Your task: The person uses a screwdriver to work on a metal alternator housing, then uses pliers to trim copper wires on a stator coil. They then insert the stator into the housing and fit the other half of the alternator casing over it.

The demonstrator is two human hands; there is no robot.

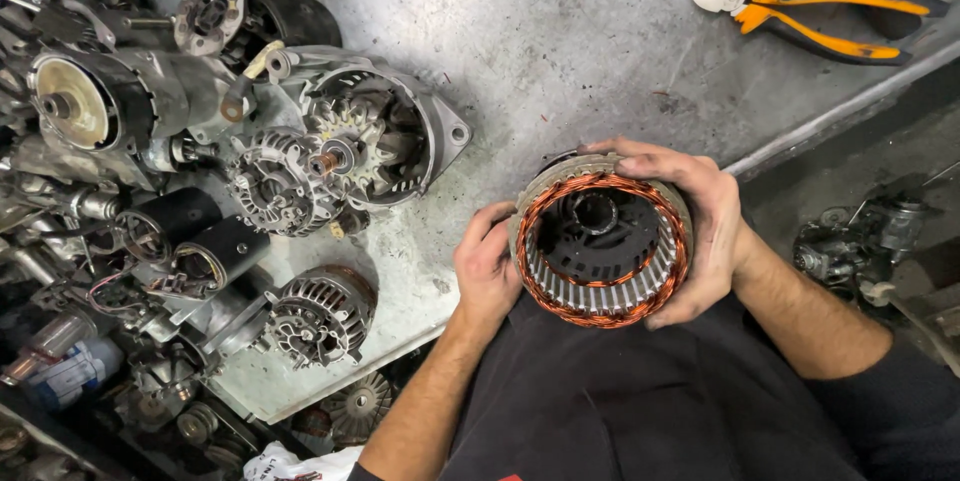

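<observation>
Both hands, left (487, 271) and right (705, 231), grip the stator (601, 239), fingers wrapped around it. Beyond the worktop's (560, 61) near edge, a slip could drop it.

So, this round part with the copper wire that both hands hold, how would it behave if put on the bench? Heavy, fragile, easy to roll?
The stator ring is probably heavy for its size: a steel core packed with copper windings. It looks stiff, yet the thin exposed copper loops could likely bend or scrape. Being round, it may roll on edge; laid flat on the bench it should sit steady.
</observation>
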